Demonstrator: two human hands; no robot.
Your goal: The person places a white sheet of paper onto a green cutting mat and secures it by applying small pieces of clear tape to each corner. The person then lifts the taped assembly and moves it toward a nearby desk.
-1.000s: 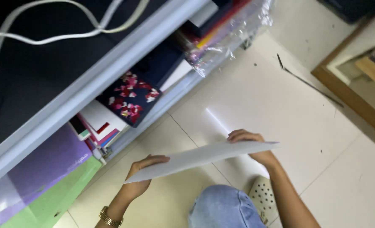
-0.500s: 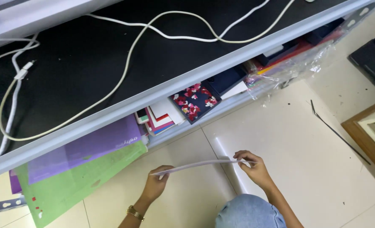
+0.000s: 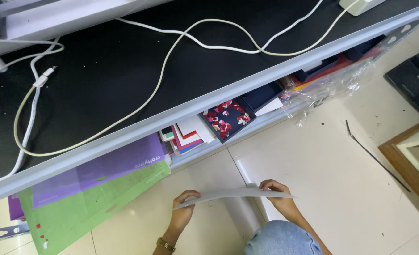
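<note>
Sheet: a thin pale grey sheet (image 3: 233,193) was held nearly edge-on over the tiled floor (image 3: 341,170), just above a denim-clad knee (image 3: 282,238).
Left hand: the left hand (image 3: 183,212), with a gold watch at the wrist, had its fingers (image 3: 190,194) curled over the sheet's left end, closed on it.
Right hand: the right hand (image 3: 280,198) pinched the right part, fingers (image 3: 271,184) on top, thumb hidden beneath.
Risk: the sheet looked limp (it bowed slightly between the hands), so an uneven pull could crease it, and a loose pinch could let one end drop to the floor.
Beyond: purple and green mats (image 3: 96,189) and stacked papers sat under the black surface (image 3: 124,71), where white cables (image 3: 162,80) lay.
</note>
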